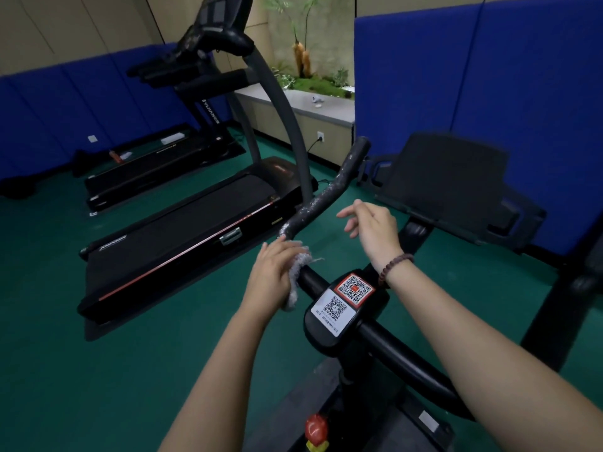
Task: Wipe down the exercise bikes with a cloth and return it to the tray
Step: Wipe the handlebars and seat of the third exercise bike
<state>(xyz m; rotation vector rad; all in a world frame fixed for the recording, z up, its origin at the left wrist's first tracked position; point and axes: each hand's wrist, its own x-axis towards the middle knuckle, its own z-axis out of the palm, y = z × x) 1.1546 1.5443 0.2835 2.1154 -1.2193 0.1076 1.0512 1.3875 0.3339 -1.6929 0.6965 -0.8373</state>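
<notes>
A black exercise bike fills the lower right, its console [346,305] carrying two QR-code stickers. The worn left handlebar [329,190] curves up and away from me. My left hand [277,272] presses a grey cloth [298,275] around the base of that handlebar, just left of the console. My right hand [372,226] hovers above the bar to the right of the handlebar, fingers spread and holding nothing; a bead bracelet sits on its wrist. A black tablet holder [447,181] stands behind it. A red knob [316,427] shows low on the frame.
Two treadmills [182,236] [163,164] stand on the green floor to the left. Blue padded walls [489,76] run behind. A planter ledge [313,102] with plants sits at the back. Another dark machine's frame [561,298] is at the far right.
</notes>
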